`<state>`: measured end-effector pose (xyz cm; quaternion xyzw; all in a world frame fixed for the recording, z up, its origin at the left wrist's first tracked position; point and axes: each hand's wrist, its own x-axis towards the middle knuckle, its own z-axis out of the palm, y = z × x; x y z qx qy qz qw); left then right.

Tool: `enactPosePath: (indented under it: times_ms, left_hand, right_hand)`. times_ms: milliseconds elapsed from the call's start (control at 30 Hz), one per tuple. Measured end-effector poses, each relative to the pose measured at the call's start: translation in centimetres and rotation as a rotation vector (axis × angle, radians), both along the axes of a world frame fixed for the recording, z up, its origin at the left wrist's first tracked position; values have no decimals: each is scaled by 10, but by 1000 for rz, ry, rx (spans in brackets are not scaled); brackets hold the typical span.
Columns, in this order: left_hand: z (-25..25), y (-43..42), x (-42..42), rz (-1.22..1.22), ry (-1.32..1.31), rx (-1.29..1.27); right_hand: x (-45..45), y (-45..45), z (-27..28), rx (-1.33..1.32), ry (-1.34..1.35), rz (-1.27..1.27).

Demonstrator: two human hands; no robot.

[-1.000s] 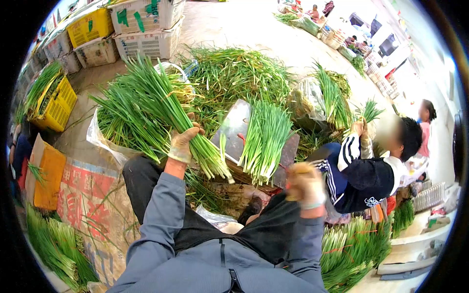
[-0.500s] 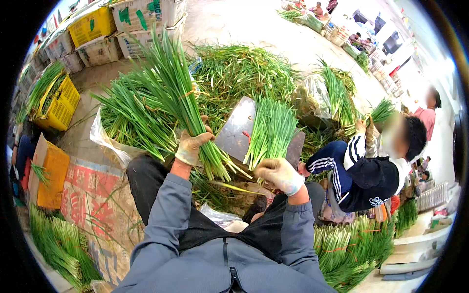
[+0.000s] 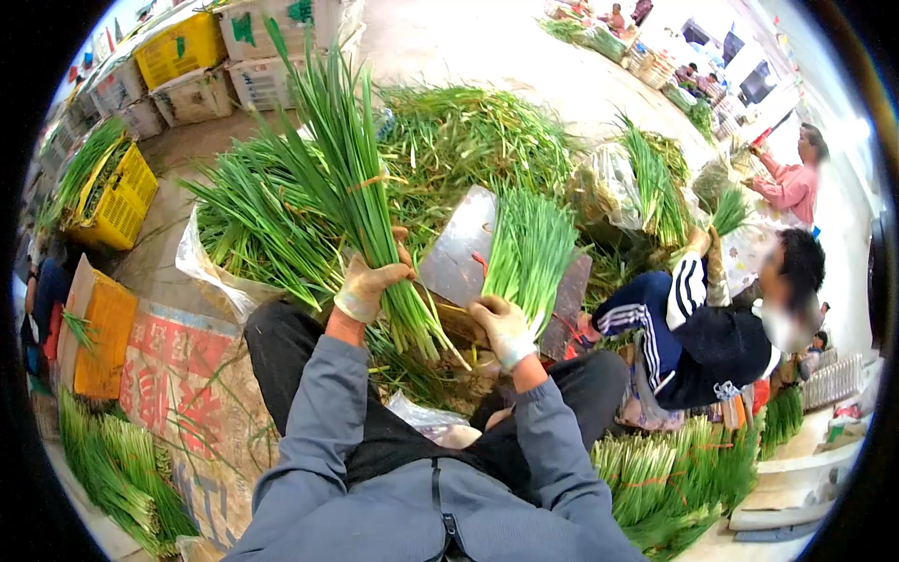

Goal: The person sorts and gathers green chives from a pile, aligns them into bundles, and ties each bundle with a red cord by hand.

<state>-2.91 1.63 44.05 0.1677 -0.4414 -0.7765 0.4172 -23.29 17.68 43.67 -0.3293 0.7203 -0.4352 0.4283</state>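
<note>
My left hand (image 3: 373, 288), in a pale work glove, is wrapped around a bunch of Chinese chives (image 3: 361, 201). An orange band (image 3: 368, 183) circles the bunch, leaves pointing up and pale stem ends down to the right. My right hand (image 3: 498, 328), also gloved, is closed in a pinch beside those stem ends; whatever its fingers hold is too small to make out. Just behind it, another bunch of chives (image 3: 534, 248) lies on a metal board (image 3: 459, 239), next to a red tie (image 3: 480, 263).
Loose chives (image 3: 468, 131) are heaped beyond the board, with more on a plastic sheet (image 3: 208, 262) at left. A co-worker (image 3: 712, 328) sits at right holding chives. Stacked bunches (image 3: 665, 468) stand at lower right. Crates (image 3: 183, 47) line the back left.
My right hand has moved left and slightly down, towards the stem ends, its fingers pinched. My left hand still holds the bunch, which is slightly more upright. A person in pink now shows more fully.
</note>
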Motion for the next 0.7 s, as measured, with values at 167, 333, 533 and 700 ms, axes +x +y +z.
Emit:
enactPosePath:
  times_ms: [167,333,533,700]
  left_hand:
    - [4,6,0,25,3,20]
    - [-12,4,-4,13,113,113]
    - [-22,6,-6,76,219,399]
    - [-31,1,-1,-290,330,639]
  right_hand:
    - [23,2,-7,100,130,321]
    - [37,-4,-21,-143,97,117]
    - [32,-9,-42,-394,271,-11]
    - [50,-17,-19,-481,305,180]
